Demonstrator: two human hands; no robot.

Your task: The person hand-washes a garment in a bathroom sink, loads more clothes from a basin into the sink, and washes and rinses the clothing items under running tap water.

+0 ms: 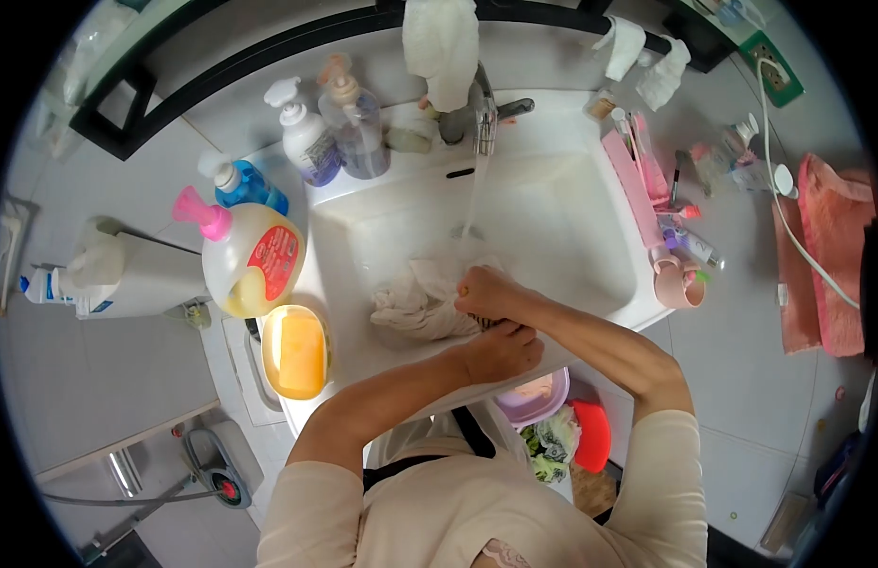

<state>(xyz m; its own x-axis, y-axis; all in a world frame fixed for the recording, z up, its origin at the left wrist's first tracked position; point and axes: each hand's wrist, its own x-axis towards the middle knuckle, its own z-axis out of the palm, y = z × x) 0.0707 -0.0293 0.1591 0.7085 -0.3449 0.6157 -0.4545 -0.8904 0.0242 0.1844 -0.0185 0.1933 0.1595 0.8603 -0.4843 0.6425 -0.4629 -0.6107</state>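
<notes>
A wet white cloth (415,305) lies bunched in the front of the white sink (572,237), and a dark patterned part of it shows between my hands. My right hand (491,292) is closed in a fist on the cloth. Just below it, near the sink's front rim, my left hand (503,353) has its fingers curled around the cloth's end. The two hands are close together. From the faucet (484,128) a thin stream of water runs down behind the cloth.
A large pink-pump bottle (254,260), a yellow soap box (295,350) and several pump bottles (354,128) line the sink's left side. On the right rim stand a pink holder (631,185) and a pink cup (680,282). A white towel (441,52) hangs above the faucet.
</notes>
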